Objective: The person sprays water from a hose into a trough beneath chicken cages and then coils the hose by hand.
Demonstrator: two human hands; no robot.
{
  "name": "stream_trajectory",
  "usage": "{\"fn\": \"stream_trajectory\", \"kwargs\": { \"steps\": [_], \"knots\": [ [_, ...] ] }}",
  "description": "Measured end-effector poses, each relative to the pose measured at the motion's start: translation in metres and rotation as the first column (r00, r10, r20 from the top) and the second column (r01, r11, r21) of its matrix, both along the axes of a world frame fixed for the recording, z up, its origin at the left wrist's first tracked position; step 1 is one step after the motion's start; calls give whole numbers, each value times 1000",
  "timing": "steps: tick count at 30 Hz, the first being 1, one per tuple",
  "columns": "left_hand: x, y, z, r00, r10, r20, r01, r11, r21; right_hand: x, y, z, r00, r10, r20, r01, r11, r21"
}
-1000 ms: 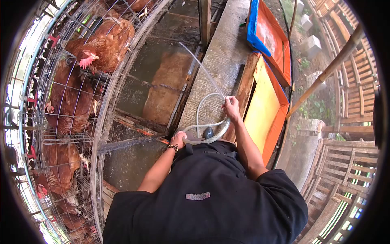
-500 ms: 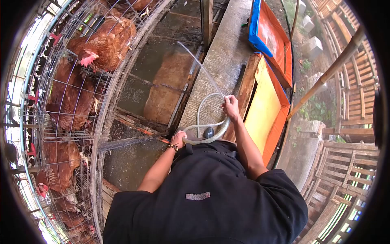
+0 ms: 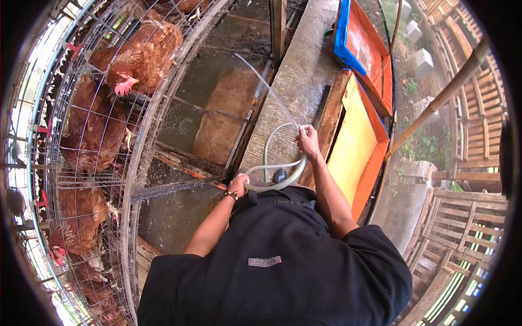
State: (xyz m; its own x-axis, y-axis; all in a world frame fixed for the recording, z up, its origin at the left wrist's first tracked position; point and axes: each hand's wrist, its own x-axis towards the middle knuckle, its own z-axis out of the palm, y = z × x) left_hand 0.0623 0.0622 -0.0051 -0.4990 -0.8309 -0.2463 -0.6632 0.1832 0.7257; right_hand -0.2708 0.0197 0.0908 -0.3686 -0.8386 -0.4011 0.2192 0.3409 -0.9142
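Observation:
A pale, clear hose (image 3: 272,186) hangs in loops in front of my body. My left hand (image 3: 238,185) is closed around a lower bend of it, a beaded bracelet on the wrist. Up ahead, my right hand (image 3: 308,142) grips the hose near its end, fingers pinched at the mouth. From there a thin jet of water (image 3: 265,84) shoots forward and left over the concrete path toward the wet pit (image 3: 185,130). A brown, flat patch (image 3: 223,117) shows in the pit, under or at the murky water.
Caged brown hens (image 3: 147,57) line the left side behind wire mesh. Along the concrete path (image 3: 299,70) stand a wooden post (image 3: 277,30) and orange-lined frames (image 3: 370,60), one with a yellow panel (image 3: 353,136). A bamboo pole (image 3: 440,98) slants at the right before slatted fencing.
Both hands keep their hold, with only a very slight shift. The water jet's far end has moved a little to the left. A hen's head has dipped slightly.

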Motion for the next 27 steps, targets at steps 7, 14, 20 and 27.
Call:
{"fn": "stream_trajectory", "kwargs": {
  "steps": [7, 14, 20, 27],
  "knots": [
    [0, 0, 2, 1000, -1, -13, 1, 1000, -19, 3, -4, 2, 1000, 16, -17, -16, 1000, 7],
    [0, -2, -1, 1000, 10, -24, -10, 1000, 1, -2, 0, -11, 999, -30, 18, 29, 999, 23],
    [1, -5, -9, 1000, 4, -31, -3, 1000, 22, -10, 13, -26, 994, -105, 34, 106, 994, -1],
    [-3, -8, -3, 1000, -3, -4, 3, 999, 36, -13, 17, -27, 990, -139, 13, 139, 990, 12]
  ]
}}
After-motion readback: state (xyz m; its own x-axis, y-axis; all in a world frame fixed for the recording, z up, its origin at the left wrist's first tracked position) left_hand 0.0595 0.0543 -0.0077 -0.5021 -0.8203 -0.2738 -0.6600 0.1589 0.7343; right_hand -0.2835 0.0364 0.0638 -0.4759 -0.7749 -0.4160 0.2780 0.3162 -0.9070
